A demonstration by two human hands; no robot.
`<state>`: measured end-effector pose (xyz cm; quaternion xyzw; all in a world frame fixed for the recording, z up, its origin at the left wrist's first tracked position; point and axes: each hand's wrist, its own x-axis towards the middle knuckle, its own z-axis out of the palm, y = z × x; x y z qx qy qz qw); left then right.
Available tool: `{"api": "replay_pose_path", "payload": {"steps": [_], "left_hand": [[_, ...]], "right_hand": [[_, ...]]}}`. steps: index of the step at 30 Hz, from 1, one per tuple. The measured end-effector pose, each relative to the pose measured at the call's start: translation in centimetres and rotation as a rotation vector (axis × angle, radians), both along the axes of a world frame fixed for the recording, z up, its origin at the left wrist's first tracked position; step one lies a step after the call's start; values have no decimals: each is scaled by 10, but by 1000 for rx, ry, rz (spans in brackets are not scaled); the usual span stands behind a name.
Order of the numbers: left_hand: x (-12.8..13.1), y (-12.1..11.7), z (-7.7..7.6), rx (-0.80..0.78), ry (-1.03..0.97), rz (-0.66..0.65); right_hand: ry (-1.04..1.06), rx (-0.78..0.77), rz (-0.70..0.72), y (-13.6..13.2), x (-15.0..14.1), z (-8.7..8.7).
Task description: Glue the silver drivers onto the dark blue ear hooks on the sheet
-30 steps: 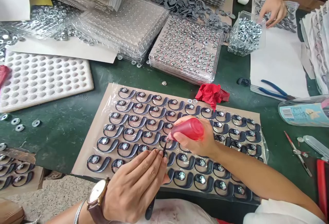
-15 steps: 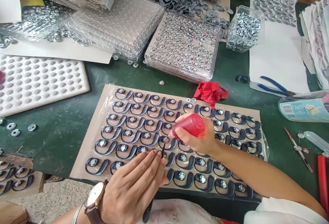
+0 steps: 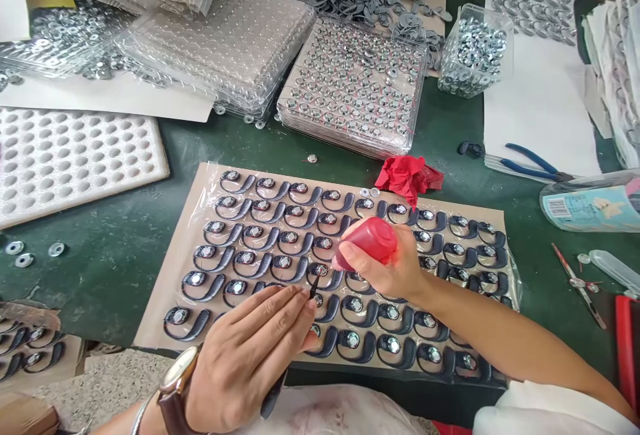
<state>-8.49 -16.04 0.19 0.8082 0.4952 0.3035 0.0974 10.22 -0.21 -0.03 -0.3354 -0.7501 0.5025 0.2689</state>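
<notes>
My left hand, with a watch on its wrist, is closed around dark tweezers. The tweezers' tips reach a round silver part on one of the dark ear-hook pieces near the middle of the board. My right hand grips a red squeeze bottle, tilted so its nozzle end points down and left, close to the tweezer tips. Rows of ear-hook pieces, each bearing a silver disc, lie on a film-covered brown board beneath both hands. My left hand hides several pieces at the near edge.
Behind the board are a crumpled red cloth and a stack of clear trays full of silver parts. A white foam tray lies left. Blue-handled pliers, a plastic tub and small snips are at right.
My left hand and the tweezers have shifted slightly left and down. The red bottle stays close to the same piece, its tip slightly farther from the tweezers. The view has moved a little.
</notes>
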Motion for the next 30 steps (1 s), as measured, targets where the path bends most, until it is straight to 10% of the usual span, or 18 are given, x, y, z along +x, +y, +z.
{"api": "replay_pose_path", "payload": {"steps": [19,27,30], "left_hand": [[-14,13,2,-128,-239,42],[-15,22,0,-124,-307,137],[-14,20,0,-108,-287,130]], "right_hand": [[26,-106,20,-7,1,-5],[99,150,40,-9,1,-9],[101,-14,88,-8,4,0]]}}
